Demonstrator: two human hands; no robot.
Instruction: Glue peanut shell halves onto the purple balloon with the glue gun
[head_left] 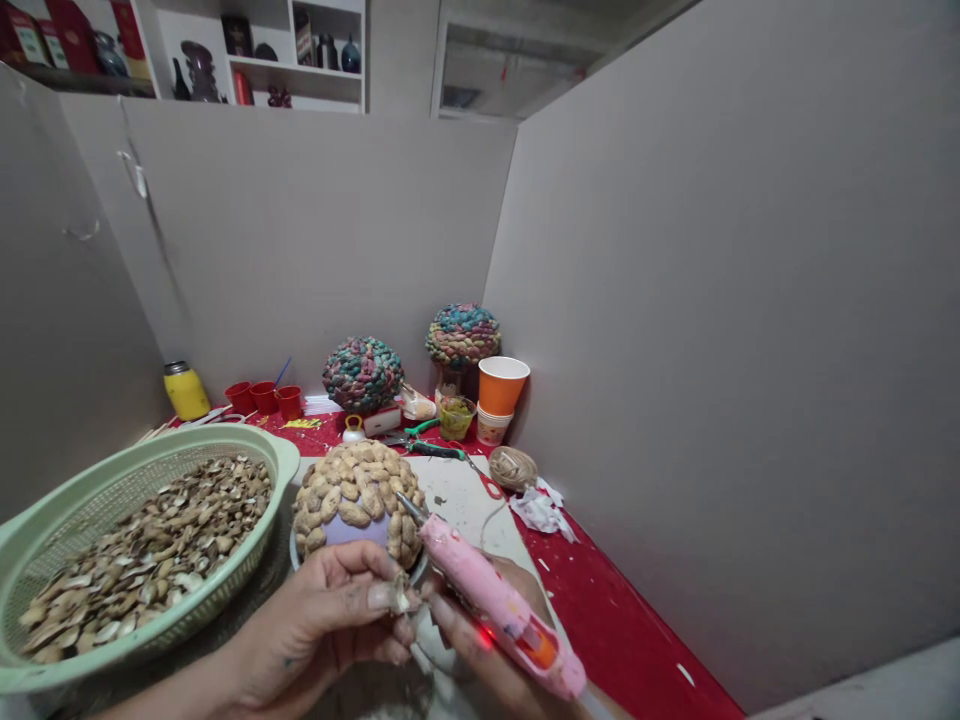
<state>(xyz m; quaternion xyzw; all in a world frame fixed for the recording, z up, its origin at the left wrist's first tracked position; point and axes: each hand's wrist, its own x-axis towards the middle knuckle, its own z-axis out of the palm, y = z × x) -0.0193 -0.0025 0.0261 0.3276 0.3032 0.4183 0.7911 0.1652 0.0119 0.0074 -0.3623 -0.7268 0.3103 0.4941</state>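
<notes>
My left hand (330,610) is closed, thumb and fingers pinching a small pale piece of peanut shell (406,598); its exact shape is partly hidden. My right hand (480,640) is wrapped around a pink hot glue gun (487,590) with a red light glowing on its side. The nozzle points up and left, close to a dome (352,530) whose lilac surface shows through a gap. Rows of peanut shells (364,465) cover most of that dome, which sits in a pale bowl just beyond my fingertips.
A green colander (281,470) of shell halves stands at left. Behind are two colourful shell-covered balls (364,375), red cups (262,397), a yellow jar (186,392), pliers (435,451) and an orange paper cup (502,385). Twine (513,468) and crumpled tissue (541,510) lie right, near a grey partition (712,350).
</notes>
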